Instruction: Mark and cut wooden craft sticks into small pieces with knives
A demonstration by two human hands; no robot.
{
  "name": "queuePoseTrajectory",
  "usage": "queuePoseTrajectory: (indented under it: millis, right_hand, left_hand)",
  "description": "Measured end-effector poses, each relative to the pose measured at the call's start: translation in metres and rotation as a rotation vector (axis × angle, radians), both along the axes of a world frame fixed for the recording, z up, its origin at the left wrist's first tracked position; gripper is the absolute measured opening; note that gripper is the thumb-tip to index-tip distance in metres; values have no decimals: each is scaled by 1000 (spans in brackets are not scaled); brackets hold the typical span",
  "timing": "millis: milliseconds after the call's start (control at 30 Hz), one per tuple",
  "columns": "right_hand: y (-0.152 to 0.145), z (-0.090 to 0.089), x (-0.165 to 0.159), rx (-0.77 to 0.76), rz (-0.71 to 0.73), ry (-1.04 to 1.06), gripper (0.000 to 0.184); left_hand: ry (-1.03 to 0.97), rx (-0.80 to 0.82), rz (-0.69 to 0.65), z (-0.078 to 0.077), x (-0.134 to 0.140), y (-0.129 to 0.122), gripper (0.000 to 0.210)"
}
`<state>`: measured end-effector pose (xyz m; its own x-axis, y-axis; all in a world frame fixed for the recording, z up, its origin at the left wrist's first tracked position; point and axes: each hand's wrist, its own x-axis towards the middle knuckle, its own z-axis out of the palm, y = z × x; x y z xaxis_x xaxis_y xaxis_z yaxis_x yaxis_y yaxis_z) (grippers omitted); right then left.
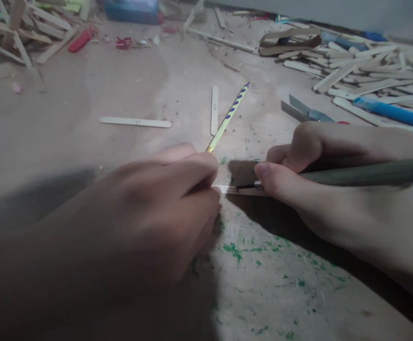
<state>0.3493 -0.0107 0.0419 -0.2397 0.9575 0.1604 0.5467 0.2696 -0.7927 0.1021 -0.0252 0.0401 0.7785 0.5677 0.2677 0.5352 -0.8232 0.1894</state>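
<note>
My left hand point(171, 203) is closed, its fingertips pressing a wooden craft stick point(225, 189) down on the table. In a pinch, my right hand point(309, 166) grips a thin-tipped tool with a long grey-green handle point(369, 171). Its dark narrow tip touches the craft stick; whether it is a small chisel or another kind of tool I cannot tell. Just beyond my left fingers lies a yellow-green pencil point(232, 111) with purple spots. Two more craft sticks, one upright in view point(214, 109) and one sideways point(135, 122), carry small pencil marks.
Scissors point(307, 112) lie open beyond my right hand. A heap of craft sticks point(362, 71) and a blue marker-like tube point(392, 111) are at the right. Wood scraps point(32, 28), a red piece point(82, 39) and a blue box point(131, 10) sit at the back left.
</note>
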Motion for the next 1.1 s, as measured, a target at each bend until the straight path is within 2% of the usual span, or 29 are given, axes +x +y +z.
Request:
queuePoseTrajectory:
  millis: [200, 300, 433, 733, 967, 1100]
  right_hand:
    - [5, 2, -7, -3, -19, 162, 39]
    - [3, 2, -11, 9, 17, 121, 35]
    - [0, -1, -11, 42, 6, 109, 37]
    - [0, -2, -10, 19, 37, 124, 37]
    - [1, 5, -12, -34, 23, 55, 37]
    - [0, 6, -11, -16, 12, 53, 39]
  left_hand:
    - [-18, -109, 37, 5, 1, 0, 30]
    - [-24, -133, -3, 7, 1, 3, 34]
    - [-44, -111, 29, 5, 1, 5, 35]
    - [-94, -38, -3, 2, 1, 4, 38]
    - [-72, -21, 13, -1, 1, 5, 38]
    - [-91, -37, 8, -2, 0, 5, 38]
